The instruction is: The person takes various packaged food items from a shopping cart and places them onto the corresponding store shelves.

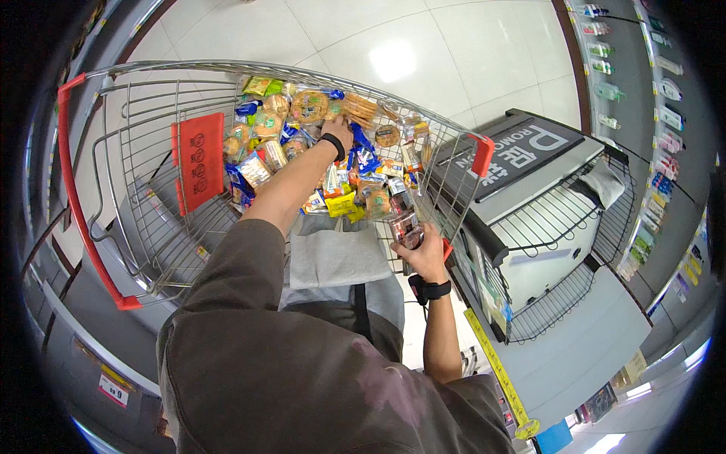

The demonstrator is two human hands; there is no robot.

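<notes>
A wire shopping cart (pixel 187 85) stands before me with many small packaged snacks heaped in it. My left hand (pixel 338 131), a black band on its wrist, reaches into the heap beside a large round cracker pack (pixel 309 106) and a blue packet (pixel 363 153); its fingertips are partly hidden among the packs, so its hold cannot be made out. My right hand (pixel 422 249), with a black strap on its wrist, holds dark wrapped snacks (pixel 405 227) at the cart's near right side. A grey cloth (pixel 340 258) hangs over the near edge, close to yellow packets (pixel 340 205).
A promotion stand (pixel 516 150) with wire baskets (pixel 550 227) is close at the right of the cart. Shelves of bottles (pixel 610 91) line the far right. A red plaque (pixel 198 162) is on the cart's left part. Grey shelving (pixel 113 323) runs along the left.
</notes>
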